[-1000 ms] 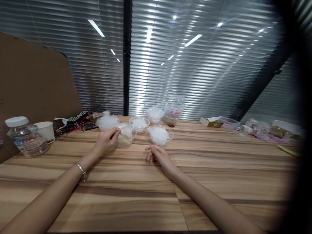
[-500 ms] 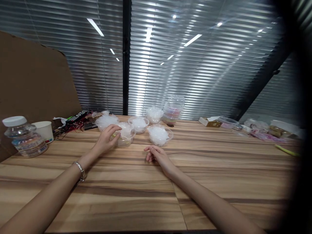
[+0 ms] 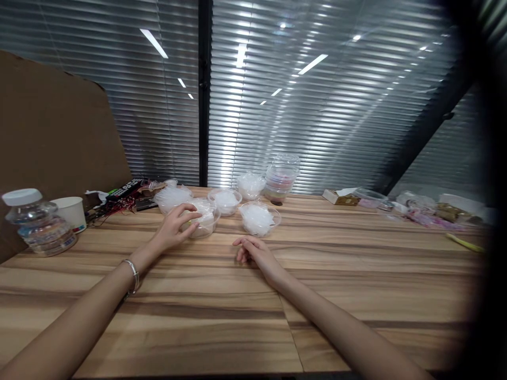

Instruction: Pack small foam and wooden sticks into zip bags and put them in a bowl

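My left hand [image 3: 176, 226] is at the near left side of a clear plastic bowl [image 3: 205, 228] with white, crinkled film-like stuff inside. Its fingers are spread and curved over the rim, with nothing visible between them. Whether the fingertips touch the bowl, I cannot tell. My right hand [image 3: 253, 253] rests low over the table with loosely bent fingers and holds nothing I can see. Just beyond it stands another clear bowl [image 3: 259, 219] of white stuff. A third similar bowl [image 3: 225, 201] sits behind, and a white, bag-like heap [image 3: 173, 198] lies behind my left hand.
Along the back are a wrapped white bundle [image 3: 251, 186] and stacked clear containers [image 3: 282, 178]. A clear jar [image 3: 45, 227] and a paper cup [image 3: 73, 213] stand left, by a remote [image 3: 125, 189]. A small box [image 3: 341, 197] and plastic packaging [image 3: 420, 206] lie right.
My left hand has shifted slightly to the right over the bowl, its fingers a little more spread. My right hand and the bowls are nearly unmoved.
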`<state>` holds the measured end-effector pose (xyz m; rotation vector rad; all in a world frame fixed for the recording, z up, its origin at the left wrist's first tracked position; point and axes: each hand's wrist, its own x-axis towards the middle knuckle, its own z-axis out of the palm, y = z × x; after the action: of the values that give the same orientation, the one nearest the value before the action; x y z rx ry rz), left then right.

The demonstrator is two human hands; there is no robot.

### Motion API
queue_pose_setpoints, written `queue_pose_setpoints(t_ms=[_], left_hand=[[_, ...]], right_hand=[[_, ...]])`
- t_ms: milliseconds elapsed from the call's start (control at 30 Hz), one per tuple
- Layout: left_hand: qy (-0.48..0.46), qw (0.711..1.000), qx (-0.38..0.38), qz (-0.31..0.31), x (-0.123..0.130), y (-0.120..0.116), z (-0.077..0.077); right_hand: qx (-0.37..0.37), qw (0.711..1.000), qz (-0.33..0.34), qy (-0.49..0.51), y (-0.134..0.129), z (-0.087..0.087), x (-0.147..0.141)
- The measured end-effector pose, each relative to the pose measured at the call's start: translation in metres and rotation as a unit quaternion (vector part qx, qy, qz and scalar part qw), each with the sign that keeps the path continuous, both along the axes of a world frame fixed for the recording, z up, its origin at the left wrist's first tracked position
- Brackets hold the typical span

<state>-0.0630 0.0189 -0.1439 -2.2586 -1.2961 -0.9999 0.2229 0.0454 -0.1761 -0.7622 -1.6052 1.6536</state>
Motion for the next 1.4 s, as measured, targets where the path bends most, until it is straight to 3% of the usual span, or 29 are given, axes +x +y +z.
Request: queue_pose_setpoints(t_ms=[233, 567, 1133, 1267, 1400], left_hand=[[0.144, 0.988, 0.048, 0.004, -0.006, -0.002, 0.002], [0.201, 0.978, 0.044, -0.019, -0.001, -0.003, 0.001], [0.112, 0.993, -0.03, -0.015, 0.007, -0.004, -0.011], [0.075, 0.996, -0.049, -0.022, 0.012, -0.005, -0.007], [-0.021, 0.998, -0.059, -0.033, 0.019, -0.004, 0.001]], right_hand=[[-0.001, 1.0, 0.003, -0.008, 0.0, 0.0, 0.0], [0.007, 1.0, 0.008, -0.016, 0.001, -0.002, 0.001], [0.004, 1.0, 0.021, -0.013, 0.0, -0.003, 0.001], [0.011, 1.0, 0.021, -0.017, -0.001, -0.004, 0.001], [0.015, 1.0, 0.023, -0.014, -0.001, -0.004, 0.002]])
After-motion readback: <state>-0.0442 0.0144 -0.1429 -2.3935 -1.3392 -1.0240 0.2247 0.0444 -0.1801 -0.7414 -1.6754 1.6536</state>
